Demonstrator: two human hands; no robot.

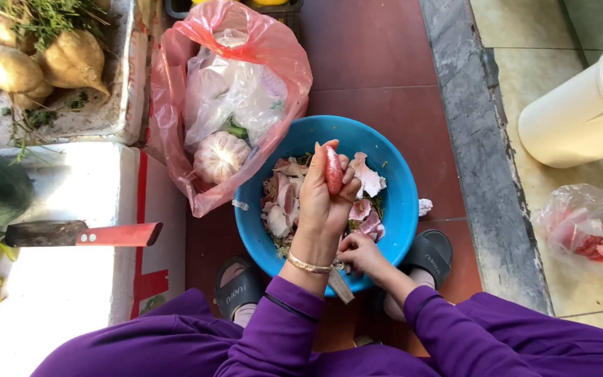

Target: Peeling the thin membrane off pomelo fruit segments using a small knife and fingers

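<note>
Left hand: the left hand (324,199) is raised over the middle of the blue bowl (399,199), fingers curled shut around a pink peeled fruit segment (333,169).
Fruit segment: it stands nearly upright in the left hand's grip, its upper end showing above the fingers, the thumb side pressed against it; it is above the peel heap, not touching it.
Right hand: the right hand (359,253) is lower, at the near rim of the bowl, closed around a small knife (340,285) whose blade points down toward the person's lap; how tightly it grips cannot be told.
Gap between hands: the right hand sits just below and beside the left wrist, which wears a gold bangle (308,265).
Bowl contents: pale pink and white peel scraps (284,199) fill the bowl's floor under the left hand.
Bowl's place: on the red tiled floor (378,63), between the person's two dark sandals (433,255).
Left of bowl: a red plastic bag (176,91) touches the bowl's far-left rim; a whole peeled fruit (220,156) and clear bags lie inside it.
Far left: a white foam box (71,279) carries a cleaver with a red handle (116,234).
Right side: a cream bucket (581,115) and a clear bag of pink pieces (587,234) lie well apart from the bowl, beyond the grey kerb.
</note>
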